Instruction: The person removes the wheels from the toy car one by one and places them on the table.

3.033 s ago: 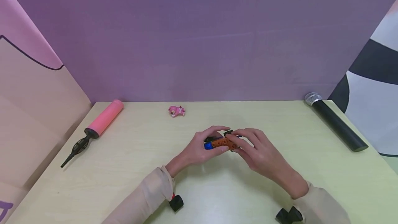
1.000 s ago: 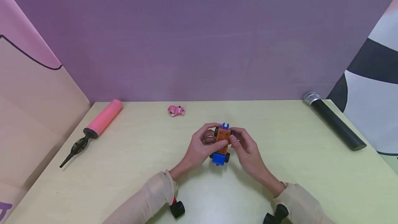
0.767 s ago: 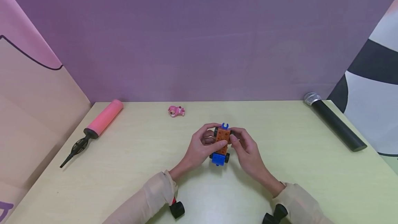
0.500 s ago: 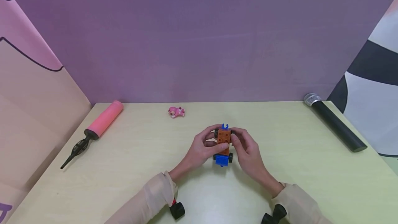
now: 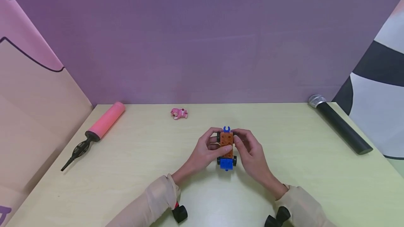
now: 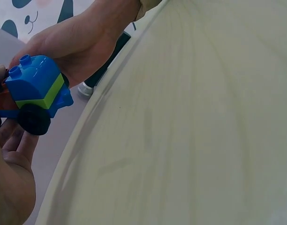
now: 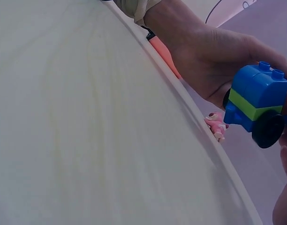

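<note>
Both hands hold a toy block car [image 5: 226, 164] above the middle of the table. It has orange studded bricks, black wheels, a blue block at the near end and a blue hook at the far end. A lime-green layer under the blue block [image 6: 34, 77] shows in the left wrist view. My left hand [image 5: 203, 152] grips the car from the left, thumb across the orange bricks, other fingers at the far left wheel. My right hand [image 5: 253, 155] pinches its right side near the far wheel, which the fingers partly hide.
On the table [image 5: 126, 185] a pink balloon pump [image 5: 107, 120] with a black nozzle lies at the left. A small pink bear figure [image 5: 179, 113] lies near the back edge, and a black microphone [image 5: 342, 125] at the right. Behind rises a purple panel [image 5: 202, 45].
Three seconds ago the car was held crosswise; it has since turned lengthwise, blue block toward me, and my right hand shifted its grip. Over the last second the car straightened slightly.
</note>
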Demonstrator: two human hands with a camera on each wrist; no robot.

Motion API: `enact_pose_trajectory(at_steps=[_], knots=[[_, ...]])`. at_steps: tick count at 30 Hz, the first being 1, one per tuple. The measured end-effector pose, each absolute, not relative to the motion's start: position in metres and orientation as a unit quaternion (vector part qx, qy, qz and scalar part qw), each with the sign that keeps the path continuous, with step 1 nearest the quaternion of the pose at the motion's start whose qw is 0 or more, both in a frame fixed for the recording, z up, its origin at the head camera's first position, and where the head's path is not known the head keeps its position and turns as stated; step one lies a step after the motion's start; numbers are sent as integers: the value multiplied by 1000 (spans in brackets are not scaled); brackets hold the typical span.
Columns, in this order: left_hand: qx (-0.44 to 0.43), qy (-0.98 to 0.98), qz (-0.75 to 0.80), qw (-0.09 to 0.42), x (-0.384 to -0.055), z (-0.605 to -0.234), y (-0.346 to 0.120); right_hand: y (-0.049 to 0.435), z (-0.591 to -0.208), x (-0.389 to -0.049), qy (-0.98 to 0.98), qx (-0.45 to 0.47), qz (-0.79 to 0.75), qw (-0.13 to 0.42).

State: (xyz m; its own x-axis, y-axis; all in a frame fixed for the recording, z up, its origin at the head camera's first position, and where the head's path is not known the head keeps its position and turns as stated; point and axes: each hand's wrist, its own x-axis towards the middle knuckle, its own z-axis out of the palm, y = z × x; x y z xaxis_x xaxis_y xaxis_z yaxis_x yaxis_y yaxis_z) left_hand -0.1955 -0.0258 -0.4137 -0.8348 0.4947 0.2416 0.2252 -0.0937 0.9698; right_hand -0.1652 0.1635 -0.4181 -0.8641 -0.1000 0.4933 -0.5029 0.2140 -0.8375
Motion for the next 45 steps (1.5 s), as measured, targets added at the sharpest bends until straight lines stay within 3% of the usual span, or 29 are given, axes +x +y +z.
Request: enact_pose_trajectory(at_steps=[15,28,38,45], knots=[[286,658,691,90,-197,-416,-26,164,-419,-168,-751,235,592,173],[305,656,685,90,-196,-417,-26,168,-423,-172,-782,278,483,279],[294,653,692,87,-196,-416,-26,166,-426,-171,-744,261,586,186],[297,654,691,82,-197,-417,-28,165,-426,-174,-752,277,552,230]])
